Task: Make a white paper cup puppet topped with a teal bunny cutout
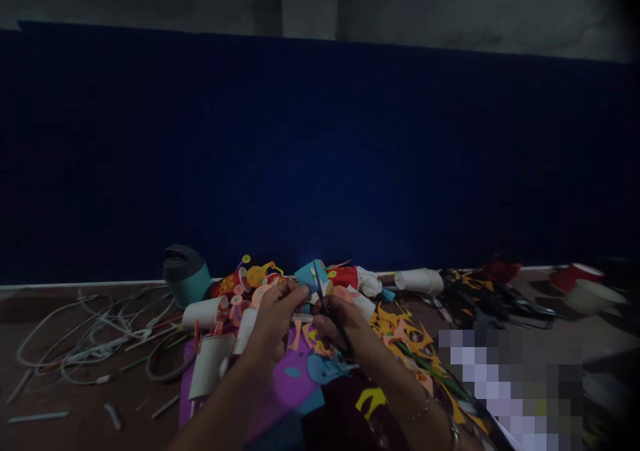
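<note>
Head view: left hand point(274, 314), fingers pinching blue paper point(306, 275) on its far side; right hand point(345, 319), fingers around scissors point(320, 288) — blades close by, so a paper slip could nick the left fingers.

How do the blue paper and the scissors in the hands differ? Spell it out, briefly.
Colour: the blue paper is light blue; the scissors look dark.
Shape: the paper is a broad, flat piece, the scissors long and narrow.
Hold: the left hand has the paper, the right hand the scissors.
Shared: both are held, and they overlap in this view.
</note>
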A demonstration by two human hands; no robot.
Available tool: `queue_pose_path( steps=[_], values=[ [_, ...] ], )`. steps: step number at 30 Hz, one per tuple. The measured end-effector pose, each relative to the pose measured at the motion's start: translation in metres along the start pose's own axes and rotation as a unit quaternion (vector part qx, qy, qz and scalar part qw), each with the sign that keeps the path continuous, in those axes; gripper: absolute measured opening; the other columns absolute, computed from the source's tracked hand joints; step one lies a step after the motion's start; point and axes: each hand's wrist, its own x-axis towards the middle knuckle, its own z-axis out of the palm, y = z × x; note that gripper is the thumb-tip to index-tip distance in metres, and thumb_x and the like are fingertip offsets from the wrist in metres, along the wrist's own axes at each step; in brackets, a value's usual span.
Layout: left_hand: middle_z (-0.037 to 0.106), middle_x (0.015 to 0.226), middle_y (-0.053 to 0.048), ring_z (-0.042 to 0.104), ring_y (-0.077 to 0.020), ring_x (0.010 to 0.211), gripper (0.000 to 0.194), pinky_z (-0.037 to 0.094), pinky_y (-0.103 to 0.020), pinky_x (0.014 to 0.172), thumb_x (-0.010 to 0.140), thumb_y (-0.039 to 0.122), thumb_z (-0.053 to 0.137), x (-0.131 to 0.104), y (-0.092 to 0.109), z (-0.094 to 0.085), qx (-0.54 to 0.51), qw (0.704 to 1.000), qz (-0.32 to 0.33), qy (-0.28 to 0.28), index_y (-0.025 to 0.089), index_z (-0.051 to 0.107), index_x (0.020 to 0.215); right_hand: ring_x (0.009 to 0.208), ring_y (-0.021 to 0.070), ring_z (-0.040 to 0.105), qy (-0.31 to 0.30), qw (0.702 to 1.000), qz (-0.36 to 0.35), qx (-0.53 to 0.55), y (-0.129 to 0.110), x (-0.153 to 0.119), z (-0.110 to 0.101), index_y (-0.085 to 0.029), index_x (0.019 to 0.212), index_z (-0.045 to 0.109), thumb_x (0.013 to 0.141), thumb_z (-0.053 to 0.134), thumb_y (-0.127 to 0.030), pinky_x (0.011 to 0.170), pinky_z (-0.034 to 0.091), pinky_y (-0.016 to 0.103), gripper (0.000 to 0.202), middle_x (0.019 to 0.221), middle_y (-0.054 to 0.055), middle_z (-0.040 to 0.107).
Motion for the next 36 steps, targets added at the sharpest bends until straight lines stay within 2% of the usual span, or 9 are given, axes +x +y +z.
queue_pose_path(
  steps=[7,11,22,31,36],
  values=[
    [0.057,0.059,0.003,0.053,-0.0105,0.056,0.019,0.040,-0.020,0.054,0.066,0.029,0.073,0.003,0.000,-0.004,0.001,1.000,0.001,-0.003,0.016,0.058,0.065,0.043,0.0069,0.044,-0.005,1.000,-0.008,0.000,0.011,0.003,-0.004,-0.017,0.081,0.052,0.070,0.072,-0.045,0.042,0.036,0.020,0.036,0.054,-0.008,0.049],
    [0.056,0.059,0.003,0.052,-0.0108,0.056,0.022,0.040,-0.021,0.055,0.065,0.028,0.073,0.004,0.002,-0.004,-0.005,1.000,0.005,-0.010,0.017,0.054,0.061,0.042,0.0068,0.044,0.001,1.000,-0.005,0.000,0.010,0.003,-0.003,-0.017,0.078,0.053,0.071,0.072,-0.043,0.040,0.035,0.019,0.033,0.053,-0.008,0.047],
    [0.048,0.051,0.006,0.043,-0.0079,0.051,0.027,0.034,-0.020,0.052,0.063,0.025,0.073,0.003,0.012,-0.002,-0.005,1.000,0.006,-0.028,0.018,0.048,0.055,0.039,0.0043,0.037,-0.005,1.000,0.000,0.025,0.010,0.003,-0.003,-0.017,0.076,0.052,0.070,0.072,-0.044,0.037,0.028,0.017,0.034,0.053,-0.009,0.044],
    [0.052,0.054,0.004,0.047,-0.0096,0.053,0.027,0.035,-0.021,0.053,0.061,0.026,0.074,0.006,0.012,-0.005,-0.006,0.999,0.002,-0.039,0.017,0.049,0.055,0.039,0.0052,0.037,0.005,1.000,0.007,-0.002,0.007,0.001,-0.004,-0.017,0.074,0.053,0.069,0.073,-0.045,0.037,0.027,0.018,0.034,0.051,-0.009,0.042],
    [0.051,0.051,0.004,0.044,-0.0081,0.050,0.027,0.033,-0.020,0.051,0.061,0.025,0.074,0.007,0.012,-0.006,-0.005,0.999,0.000,-0.049,0.017,0.049,0.053,0.040,0.0057,0.037,0.012,1.000,0.009,-0.017,0.003,0.000,-0.003,-0.018,0.073,0.053,0.068,0.073,-0.046,0.038,0.027,0.019,0.035,0.050,-0.008,0.042]
  ],
)
